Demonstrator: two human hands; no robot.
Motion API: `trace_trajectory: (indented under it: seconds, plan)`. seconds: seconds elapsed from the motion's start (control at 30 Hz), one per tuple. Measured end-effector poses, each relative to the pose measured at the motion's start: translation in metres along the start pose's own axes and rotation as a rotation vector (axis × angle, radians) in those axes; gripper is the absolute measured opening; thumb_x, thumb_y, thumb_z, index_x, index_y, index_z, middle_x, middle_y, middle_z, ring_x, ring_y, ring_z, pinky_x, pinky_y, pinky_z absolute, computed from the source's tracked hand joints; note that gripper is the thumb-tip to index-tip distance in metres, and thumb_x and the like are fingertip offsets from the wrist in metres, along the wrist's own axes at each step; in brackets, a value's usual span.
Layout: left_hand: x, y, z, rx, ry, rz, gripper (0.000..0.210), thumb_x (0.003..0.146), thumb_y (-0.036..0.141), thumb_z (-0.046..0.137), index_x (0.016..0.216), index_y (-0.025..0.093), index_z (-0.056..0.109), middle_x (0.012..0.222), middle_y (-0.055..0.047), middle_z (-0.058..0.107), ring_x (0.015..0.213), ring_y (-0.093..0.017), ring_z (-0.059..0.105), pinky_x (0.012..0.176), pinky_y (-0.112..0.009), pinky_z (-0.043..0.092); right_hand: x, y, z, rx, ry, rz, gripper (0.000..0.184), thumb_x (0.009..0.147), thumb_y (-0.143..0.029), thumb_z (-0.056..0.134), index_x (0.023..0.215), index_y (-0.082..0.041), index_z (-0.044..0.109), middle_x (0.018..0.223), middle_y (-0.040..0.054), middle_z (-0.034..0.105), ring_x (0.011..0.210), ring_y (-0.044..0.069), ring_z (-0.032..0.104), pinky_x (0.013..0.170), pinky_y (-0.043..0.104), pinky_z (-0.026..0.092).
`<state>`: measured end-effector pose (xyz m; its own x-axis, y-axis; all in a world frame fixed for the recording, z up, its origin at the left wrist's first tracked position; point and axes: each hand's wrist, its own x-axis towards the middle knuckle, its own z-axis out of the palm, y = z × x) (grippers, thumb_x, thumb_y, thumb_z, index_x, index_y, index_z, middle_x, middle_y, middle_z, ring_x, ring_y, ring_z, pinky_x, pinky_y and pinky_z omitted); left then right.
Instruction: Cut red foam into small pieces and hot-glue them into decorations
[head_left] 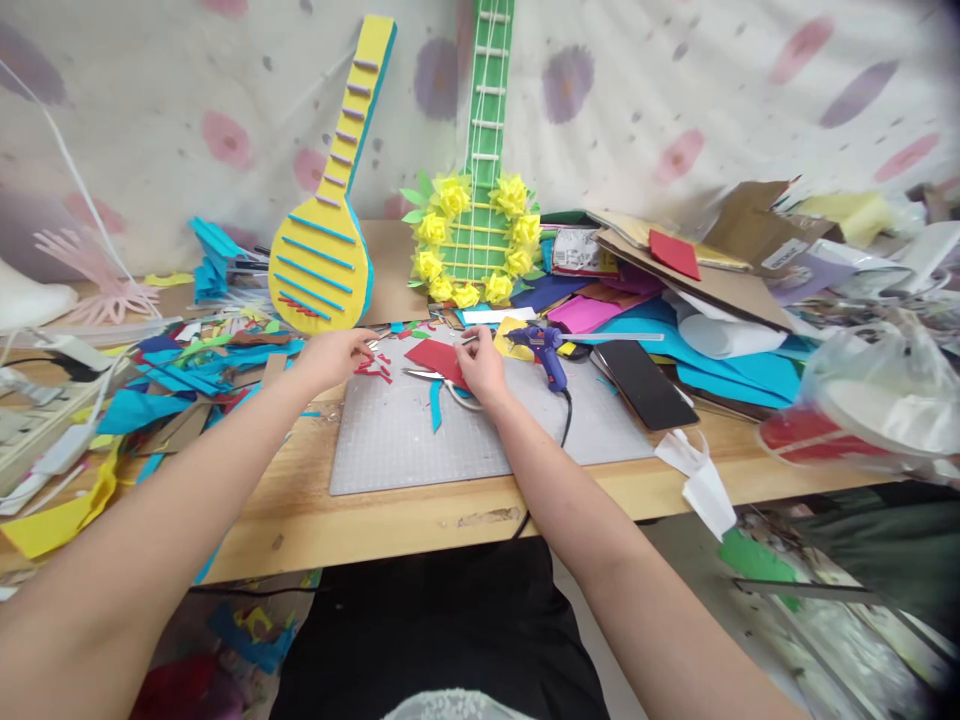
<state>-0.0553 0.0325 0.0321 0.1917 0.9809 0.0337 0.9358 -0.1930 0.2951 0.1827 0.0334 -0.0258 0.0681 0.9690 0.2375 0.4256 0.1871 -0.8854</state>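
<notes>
My left hand (337,358) is over the left part of a grey cutting mat (420,460), its fingertips pinched together beside small red paper strips (375,372). Whatever is between those fingertips is too small to name. My right hand (484,370), fingers curled closed, rests by a piece of red paper (433,357); what it grips, if anything, I cannot make out. Partly beneath that paper and hand lie scissors (459,398), blades pointing left. A short blue strip (436,408) lies under them. Right of my hand is a blue glue gun (551,360) with its black cord.
At the back stand a yellow paper guitar (322,270) and a green one (489,150) ringed with yellow flowers. Paper scraps (187,370) crowd the left. A black phone (646,385), stacked coloured sheets (739,375) and a bagged red-and-white tub (817,435) occupy the right.
</notes>
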Motion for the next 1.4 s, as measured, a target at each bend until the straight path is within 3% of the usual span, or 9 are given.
trace_trajectory:
  seconds: [0.13, 0.33, 0.6, 0.7, 0.93, 1.07, 1.23, 1.4]
  plan:
    - [0.011, -0.011, 0.011, 0.095, -0.052, 0.089, 0.047, 0.072, 0.019, 0.055, 0.118, 0.024, 0.054, 0.101, -0.003, 0.066, 0.083, -0.018, 0.062, 0.07, -0.028, 0.045, 0.002, 0.002, 0.001, -0.016, 0.012, 0.001, 0.016, 0.079, -0.029, 0.045, 0.093, -0.023, 0.041, 0.058, -0.0052, 0.053, 0.058, 0.016, 0.052, 0.06, 0.027, 0.036]
    - [0.019, -0.023, 0.019, 0.082, -0.072, 0.177, 0.052, 0.071, 0.018, 0.052, 0.123, 0.019, 0.049, 0.105, -0.006, 0.063, 0.09, -0.018, 0.06, 0.078, -0.029, 0.045, 0.0, -0.005, -0.004, -0.045, 0.016, -0.005, 0.017, 0.079, -0.028, 0.045, 0.094, -0.022, 0.043, 0.063, -0.0037, 0.054, 0.062, 0.017, 0.053, 0.062, 0.028, 0.036]
    - [0.013, -0.016, -0.01, 0.119, 0.062, 0.007, 0.03, 0.077, 0.031, 0.047, 0.1, 0.023, 0.065, 0.092, -0.004, 0.068, 0.085, -0.021, 0.061, 0.072, -0.029, 0.045, 0.002, -0.007, -0.005, -0.106, 0.013, -0.075, 0.017, 0.08, -0.02, 0.04, 0.096, -0.021, 0.045, 0.08, 0.0027, 0.057, 0.077, 0.018, 0.054, 0.071, 0.03, 0.038]
    - [0.012, -0.017, -0.019, 0.197, 0.089, -0.008, 0.03, 0.081, 0.032, 0.042, 0.097, 0.024, 0.066, 0.096, -0.003, 0.068, 0.09, -0.023, 0.061, 0.073, -0.03, 0.044, 0.002, -0.006, -0.005, -0.118, -0.025, -0.059, 0.017, 0.08, -0.019, 0.038, 0.096, -0.022, 0.045, 0.078, 0.0015, 0.056, 0.071, 0.018, 0.053, 0.068, 0.03, 0.037]
    - [0.013, -0.016, -0.014, 0.395, -0.054, 0.013, 0.035, 0.082, 0.037, 0.042, 0.109, 0.022, 0.06, 0.094, -0.008, 0.067, 0.086, -0.025, 0.061, 0.069, -0.031, 0.042, 0.002, -0.004, -0.005, -0.089, -0.051, 0.033, 0.011, 0.08, -0.03, 0.046, 0.088, -0.023, 0.047, 0.056, -0.0057, 0.049, 0.058, 0.015, 0.049, 0.059, 0.026, 0.033]
    - [0.012, -0.016, -0.006, 0.488, -0.156, 0.086, 0.034, 0.08, 0.035, 0.044, 0.105, 0.021, 0.062, 0.097, -0.009, 0.066, 0.09, -0.025, 0.06, 0.069, -0.029, 0.041, 0.004, 0.0, -0.004, -0.096, -0.024, 0.016, 0.012, 0.077, -0.031, 0.051, 0.084, -0.022, 0.049, 0.06, -0.0054, 0.051, 0.062, 0.013, 0.05, 0.059, 0.025, 0.033]
    - [0.014, -0.016, 0.002, 0.545, -0.18, 0.174, 0.033, 0.08, 0.03, 0.04, 0.098, 0.019, 0.065, 0.101, -0.012, 0.064, 0.093, -0.025, 0.059, 0.07, -0.029, 0.042, 0.004, 0.003, -0.003, -0.116, -0.018, -0.002, 0.011, 0.077, -0.028, 0.05, 0.085, -0.021, 0.05, 0.066, -0.0038, 0.054, 0.065, 0.013, 0.051, 0.062, 0.025, 0.035]
    - [0.015, -0.015, 0.001, 0.506, -0.187, 0.121, 0.029, 0.077, 0.03, 0.044, 0.091, 0.02, 0.067, 0.095, -0.01, 0.066, 0.086, -0.024, 0.061, 0.068, -0.029, 0.042, 0.005, 0.004, -0.002, -0.123, -0.032, -0.012, 0.01, 0.077, -0.028, 0.049, 0.084, -0.021, 0.051, 0.067, -0.0033, 0.054, 0.064, 0.013, 0.05, 0.062, 0.026, 0.036]
